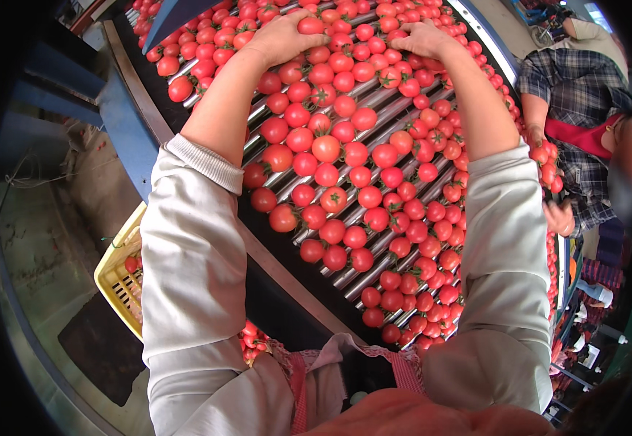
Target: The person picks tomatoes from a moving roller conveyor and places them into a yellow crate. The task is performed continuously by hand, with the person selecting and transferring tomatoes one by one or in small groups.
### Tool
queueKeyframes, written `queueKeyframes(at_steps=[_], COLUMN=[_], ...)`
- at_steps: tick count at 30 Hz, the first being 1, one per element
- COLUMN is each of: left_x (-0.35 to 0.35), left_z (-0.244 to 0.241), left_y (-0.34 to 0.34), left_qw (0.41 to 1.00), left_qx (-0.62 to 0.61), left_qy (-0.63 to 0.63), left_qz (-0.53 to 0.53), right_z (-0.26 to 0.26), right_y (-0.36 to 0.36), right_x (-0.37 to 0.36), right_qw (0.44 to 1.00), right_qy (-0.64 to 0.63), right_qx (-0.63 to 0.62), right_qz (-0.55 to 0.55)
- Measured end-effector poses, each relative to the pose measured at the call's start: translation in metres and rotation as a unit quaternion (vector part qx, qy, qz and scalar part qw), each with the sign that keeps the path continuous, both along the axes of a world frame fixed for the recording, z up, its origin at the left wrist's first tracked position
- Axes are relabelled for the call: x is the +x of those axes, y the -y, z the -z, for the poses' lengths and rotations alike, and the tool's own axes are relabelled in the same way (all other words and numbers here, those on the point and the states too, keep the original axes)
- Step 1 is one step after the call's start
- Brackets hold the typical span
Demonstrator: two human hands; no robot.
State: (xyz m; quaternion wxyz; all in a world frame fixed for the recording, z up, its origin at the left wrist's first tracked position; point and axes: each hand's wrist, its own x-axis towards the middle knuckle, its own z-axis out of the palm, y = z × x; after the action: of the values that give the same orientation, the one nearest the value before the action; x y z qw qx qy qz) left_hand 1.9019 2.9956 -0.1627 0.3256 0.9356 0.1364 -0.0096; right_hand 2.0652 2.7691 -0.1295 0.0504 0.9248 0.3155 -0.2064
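Red tomatoes (327,148), some with green calyxes, lie over the metal rollers (397,111) of a roller conveyor before me. At the far part of the rollers, my left hand (283,39) has its thumb and fingers around a tomato (310,25). To its right, my right hand (426,41) reaches down among the tomatoes, thumb and forefinger beside another tomato (396,36). Whether it grips that one is not plain, as its other fingers are hidden. Both forearms stretch forward over the conveyor, in pale sleeves.
A yellow plastic crate (122,272) with tomatoes stands low on the left, partly behind my sleeve. The conveyor's blue frame (125,128) runs along that side. Across the conveyor, a person in a plaid shirt (577,82) holds several tomatoes (546,163). A blue panel (177,19) juts over the rollers.
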Motion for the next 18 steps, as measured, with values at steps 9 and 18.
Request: queueKeyframes(at_steps=[9, 18], left_x=[-0.05, -0.373], left_z=[-0.066, -0.153], left_y=[0.014, 0.022], left_qw=[0.925, 0.867], left_qx=[-0.367, -0.489], left_qy=[0.096, 0.054], left_qz=[-0.009, -0.075], right_z=[-0.015, -0.09], right_y=[0.028, -0.015], right_x=[-0.086, -0.391], right_qw=[0.825, 0.577], right_qy=[-0.117, -0.54], right_qx=[0.48, 0.6], right_qz=[0.274, 0.123])
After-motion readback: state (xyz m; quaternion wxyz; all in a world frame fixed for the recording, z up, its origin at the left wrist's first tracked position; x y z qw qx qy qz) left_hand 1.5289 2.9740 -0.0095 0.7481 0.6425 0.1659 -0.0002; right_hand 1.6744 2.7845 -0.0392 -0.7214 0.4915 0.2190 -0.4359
